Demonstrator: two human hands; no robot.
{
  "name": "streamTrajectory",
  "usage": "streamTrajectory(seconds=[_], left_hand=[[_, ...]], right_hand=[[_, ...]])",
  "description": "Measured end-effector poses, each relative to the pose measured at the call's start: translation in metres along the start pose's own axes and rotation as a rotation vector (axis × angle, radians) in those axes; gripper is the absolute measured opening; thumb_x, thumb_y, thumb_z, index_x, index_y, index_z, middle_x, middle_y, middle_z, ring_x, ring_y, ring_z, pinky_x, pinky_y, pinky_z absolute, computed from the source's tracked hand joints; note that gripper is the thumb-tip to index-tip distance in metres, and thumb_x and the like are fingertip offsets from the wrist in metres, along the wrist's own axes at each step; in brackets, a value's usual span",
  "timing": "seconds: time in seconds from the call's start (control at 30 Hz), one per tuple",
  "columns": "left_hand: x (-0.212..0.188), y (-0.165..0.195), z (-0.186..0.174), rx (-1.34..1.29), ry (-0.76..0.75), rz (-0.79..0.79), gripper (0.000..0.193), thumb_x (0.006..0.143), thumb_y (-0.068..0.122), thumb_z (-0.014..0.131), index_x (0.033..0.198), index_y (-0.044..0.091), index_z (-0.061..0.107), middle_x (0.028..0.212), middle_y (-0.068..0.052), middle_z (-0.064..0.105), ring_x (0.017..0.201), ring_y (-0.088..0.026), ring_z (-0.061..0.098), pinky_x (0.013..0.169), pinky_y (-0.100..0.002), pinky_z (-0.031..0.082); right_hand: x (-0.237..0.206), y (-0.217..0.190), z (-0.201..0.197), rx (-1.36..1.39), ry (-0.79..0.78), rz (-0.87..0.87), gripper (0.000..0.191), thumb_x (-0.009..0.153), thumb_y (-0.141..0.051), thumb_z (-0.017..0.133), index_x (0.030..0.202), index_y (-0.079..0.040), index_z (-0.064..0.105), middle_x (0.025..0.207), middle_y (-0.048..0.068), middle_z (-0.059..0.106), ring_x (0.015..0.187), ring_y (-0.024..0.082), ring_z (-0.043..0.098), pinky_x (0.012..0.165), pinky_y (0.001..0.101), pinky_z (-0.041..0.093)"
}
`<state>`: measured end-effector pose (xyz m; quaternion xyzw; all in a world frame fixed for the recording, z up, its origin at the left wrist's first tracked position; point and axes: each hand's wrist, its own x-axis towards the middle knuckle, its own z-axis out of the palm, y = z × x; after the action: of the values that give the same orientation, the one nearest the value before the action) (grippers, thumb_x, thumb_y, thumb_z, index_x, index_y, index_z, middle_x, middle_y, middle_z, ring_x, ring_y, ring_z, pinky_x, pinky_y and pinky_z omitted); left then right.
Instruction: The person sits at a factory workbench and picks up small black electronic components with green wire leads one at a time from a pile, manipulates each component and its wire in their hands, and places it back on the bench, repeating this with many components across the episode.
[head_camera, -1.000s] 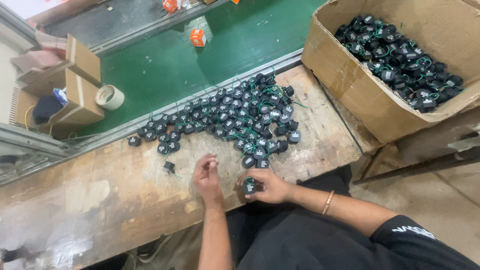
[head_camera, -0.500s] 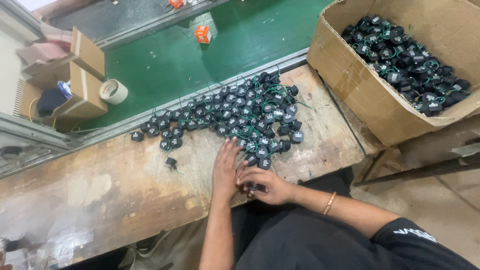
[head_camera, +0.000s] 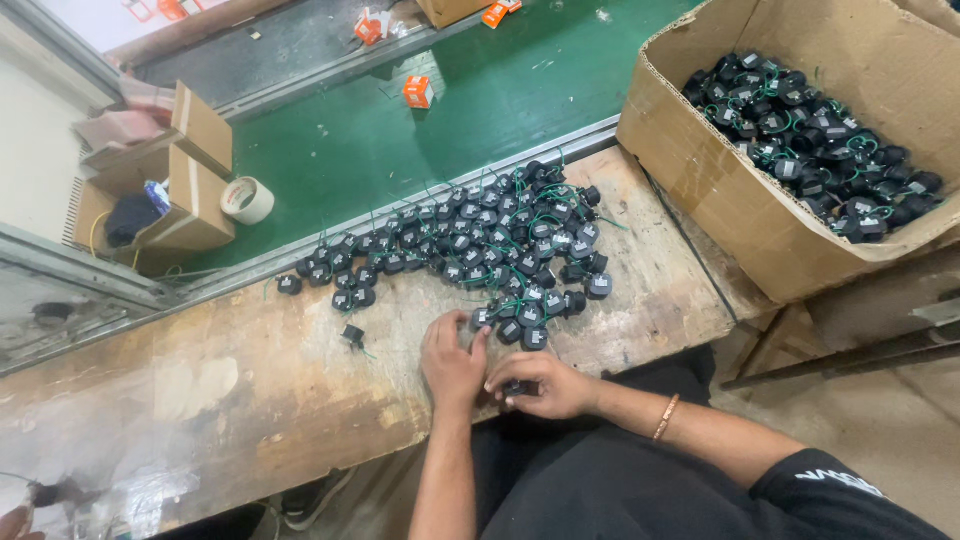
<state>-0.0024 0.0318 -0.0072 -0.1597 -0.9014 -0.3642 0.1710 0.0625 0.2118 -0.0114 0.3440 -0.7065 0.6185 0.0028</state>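
Observation:
A heap of small black round parts with green wires lies spread across the worn wooden workbench. My left hand rests palm down at the heap's near edge, fingertips touching a black part. My right hand sits beside it at the bench's front edge, fingers curled around one small black part. A single black part lies apart to the left of the left hand.
A large cardboard box with many of the same black parts stands at the right. Behind the bench runs a green conveyor belt carrying small orange boxes. Open cardboard boxes and a tape roll sit at the left.
My left hand has drawn back from the heap toward the bench's front edge. My right hand stays at the front edge with the part in it.

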Motion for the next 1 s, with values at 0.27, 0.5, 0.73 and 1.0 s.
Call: streamTrajectory(seconds=[0.27,0.5,0.73,1.0], left_hand=[[0.002,-0.002,0.003,-0.146,-0.114,0.040,0.052,0.080,0.015,0.083,0.127,0.007,0.061,0.119,-0.014,0.072,0.111,-0.034,0.068,0.094,-0.041,0.053],[-0.009,-0.057,0.014,-0.902,0.384,-0.437,0.037,0.090,0.000,0.073,0.125,0.000,0.061,0.108,-0.009,0.075,0.101,-0.020,0.069,0.092,-0.033,0.054],[-0.023,-0.043,0.001,-0.903,-0.029,0.100,0.016,0.084,-0.003,0.077,0.098,0.004,0.077,0.100,-0.011,0.079,0.099,-0.023,0.075,0.090,-0.035,0.059],[-0.018,-0.016,-0.002,-0.749,-0.001,0.180,0.020,0.080,-0.006,0.079,0.095,0.006,0.074,0.095,-0.009,0.078,0.091,-0.022,0.075,0.079,-0.031,0.061]], right_hand=[[0.002,0.001,-0.002,0.002,0.029,-0.026,0.028,0.084,0.005,0.073,0.112,-0.001,0.069,0.112,0.012,0.072,0.106,0.026,0.071,0.093,0.0376,0.058],[0.001,0.007,0.001,-0.038,0.102,0.042,0.041,0.087,0.002,0.075,0.126,-0.002,0.064,0.107,0.011,0.072,0.101,0.024,0.071,0.091,0.0357,0.057],[-0.004,0.015,0.007,-0.049,0.174,0.122,0.071,0.083,-0.011,0.080,0.143,0.002,0.044,0.122,0.016,0.064,0.111,0.029,0.065,0.092,0.0383,0.053],[-0.003,0.027,0.011,-0.182,0.120,0.294,0.050,0.084,-0.020,0.079,0.127,-0.001,0.063,0.109,0.016,0.072,0.096,0.023,0.072,0.084,0.0356,0.057]])
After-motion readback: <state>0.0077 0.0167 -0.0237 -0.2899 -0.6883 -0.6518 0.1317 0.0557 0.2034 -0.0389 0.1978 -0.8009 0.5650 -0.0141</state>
